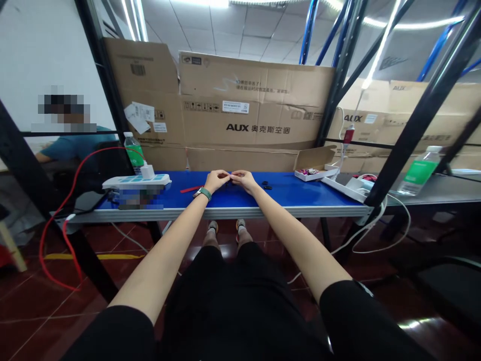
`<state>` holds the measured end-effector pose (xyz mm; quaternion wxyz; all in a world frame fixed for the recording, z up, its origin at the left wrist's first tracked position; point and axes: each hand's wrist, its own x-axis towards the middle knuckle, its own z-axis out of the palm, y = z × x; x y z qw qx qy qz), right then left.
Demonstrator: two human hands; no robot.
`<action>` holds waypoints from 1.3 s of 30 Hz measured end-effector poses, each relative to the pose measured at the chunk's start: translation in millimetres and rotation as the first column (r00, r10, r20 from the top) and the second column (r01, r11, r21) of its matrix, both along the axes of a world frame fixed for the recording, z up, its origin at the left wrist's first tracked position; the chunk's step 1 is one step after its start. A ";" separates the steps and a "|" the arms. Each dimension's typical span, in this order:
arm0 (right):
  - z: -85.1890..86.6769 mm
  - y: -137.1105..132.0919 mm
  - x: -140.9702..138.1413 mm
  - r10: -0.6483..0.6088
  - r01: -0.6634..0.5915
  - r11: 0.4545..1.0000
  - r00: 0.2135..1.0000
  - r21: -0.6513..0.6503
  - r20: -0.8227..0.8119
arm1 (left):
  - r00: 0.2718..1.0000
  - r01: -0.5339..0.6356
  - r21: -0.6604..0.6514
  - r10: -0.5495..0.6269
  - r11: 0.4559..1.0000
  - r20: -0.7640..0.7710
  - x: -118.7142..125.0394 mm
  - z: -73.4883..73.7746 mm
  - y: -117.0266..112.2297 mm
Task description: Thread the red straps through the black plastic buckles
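Our left hand [215, 180] and right hand [244, 180] stretch forward in a narrow pinch, their fingertips [230, 175] meeting over a small dark object [227, 183]. The fingers mostly hide it, so we cannot make out its shape. Just right of them, small black pieces [266, 184] lie on a smooth blue tabletop [289, 194], too tiny to identify. Near the front edge, left of our hands, lies a flat red strip [191, 189]. A green wristband [203, 193] circles our left wrist. A white power strip with blue switches [136, 181] sits at the left end, partly blurred. A small open cardboard box [313, 168] sits near the back right corner.
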<state>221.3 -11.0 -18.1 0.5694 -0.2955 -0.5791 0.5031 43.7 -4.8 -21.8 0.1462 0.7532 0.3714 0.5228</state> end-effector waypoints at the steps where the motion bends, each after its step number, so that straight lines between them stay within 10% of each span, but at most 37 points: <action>1: 0.1 0.2 -0.3 -0.016 0.016 1.000 1.000 -0.010 0.008 | 1.000 -0.004 0.009 0.005 1.000 -0.009 0.5 0.8 -1.4; 12: 1.7 -7.9 1.5 0.043 -0.041 0.991 0.999 -0.131 0.018 | 0.997 0.059 -0.077 -0.062 0.995 -0.043 -5.5 -2.0 4.8; 27: 1.8 -4.3 2.9 0.083 -0.089 0.988 0.995 -0.127 -0.056 | 0.914 -0.152 0.375 0.275 0.914 -0.299 9.5 11.9 -24.6; 39: -0.4 5.2 6.2 -0.062 0.052 0.996 0.988 -0.071 -0.140 | 0.935 -0.139 0.372 0.245 0.918 -0.256 12.6 13.5 -25.2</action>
